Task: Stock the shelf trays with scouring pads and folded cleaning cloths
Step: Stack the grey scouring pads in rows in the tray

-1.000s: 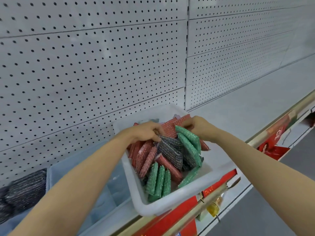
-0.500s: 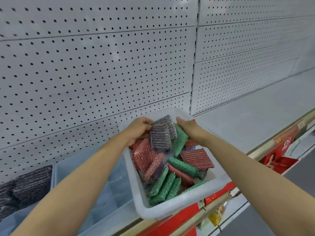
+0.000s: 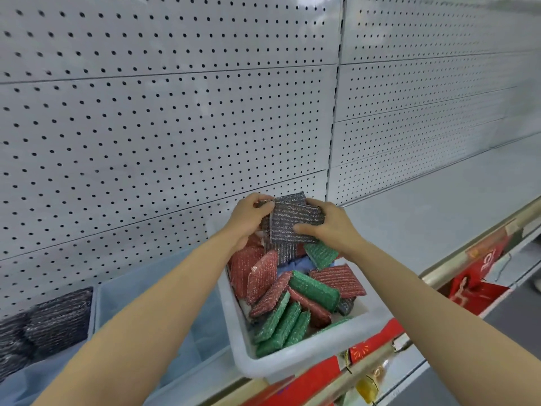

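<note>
Both hands' grip on grey pads, seemingly above tray

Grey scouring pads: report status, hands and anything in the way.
Left hand and right hand both grip the grey scouring pads, lifted above the white tray. Red and green pads remain in it. Nothing in the way.

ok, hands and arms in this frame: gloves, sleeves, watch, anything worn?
Nothing worn that shows. The left hand and right hand are bare, with no gloves and no rings visible. Both forearms are bare from the wrist to the frame edge: no sleeves, watch, bands or markings. Anything above the elbows is out of view.
</note>
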A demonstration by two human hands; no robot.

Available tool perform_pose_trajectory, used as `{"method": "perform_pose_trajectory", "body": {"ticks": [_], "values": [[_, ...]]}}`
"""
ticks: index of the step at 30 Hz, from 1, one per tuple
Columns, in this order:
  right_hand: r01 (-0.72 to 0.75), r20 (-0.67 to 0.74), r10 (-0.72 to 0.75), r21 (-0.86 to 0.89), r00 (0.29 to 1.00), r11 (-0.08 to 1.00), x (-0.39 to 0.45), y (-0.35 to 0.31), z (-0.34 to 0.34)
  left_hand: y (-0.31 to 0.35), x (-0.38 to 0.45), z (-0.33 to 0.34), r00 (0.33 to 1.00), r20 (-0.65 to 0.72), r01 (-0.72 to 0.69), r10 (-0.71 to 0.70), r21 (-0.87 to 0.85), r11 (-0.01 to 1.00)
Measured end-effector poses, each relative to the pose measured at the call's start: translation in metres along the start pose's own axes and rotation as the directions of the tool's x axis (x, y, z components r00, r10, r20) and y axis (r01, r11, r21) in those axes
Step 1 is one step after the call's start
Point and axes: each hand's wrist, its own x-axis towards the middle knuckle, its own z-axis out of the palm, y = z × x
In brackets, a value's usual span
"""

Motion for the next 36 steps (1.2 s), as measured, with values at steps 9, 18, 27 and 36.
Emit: {"method": "perform_pose_trajectory", "body": {"ticks": [9, 18, 27, 36], "values": [[0.061, -0.092, -0.044, 0.197, 0.995, 0.978, -0.035, -0.023, -0.009, 0.009, -0.027, -0.034, 0.998, 0.017, 0.062, -0.060, -0.292, 0.955], [0.181, 0.080, -0.217, 0.317, 0.973, 0.931, -0.060, -0.101, 0.065, 0.008, -0.107, -0.160, 0.989, 0.127, -0.087, 0.075, 0.088, 0.992], [0.258, 0.182, -0.340, 0.363, 0.923, 0.895, -0.071, -0.171, 0.210, -0.058, -0.185, -0.346, 0.980, -0.199, 0.073, 0.026, 0.473, 0.878], [0.213, 0.204, -0.295, 0.347, 0.934, 0.913, -0.093, -0.190, 0.282, -0.145, -0.190, -0.352, 0.989, -0.146, 0.108, 0.000, 0.727, 0.678]]}}
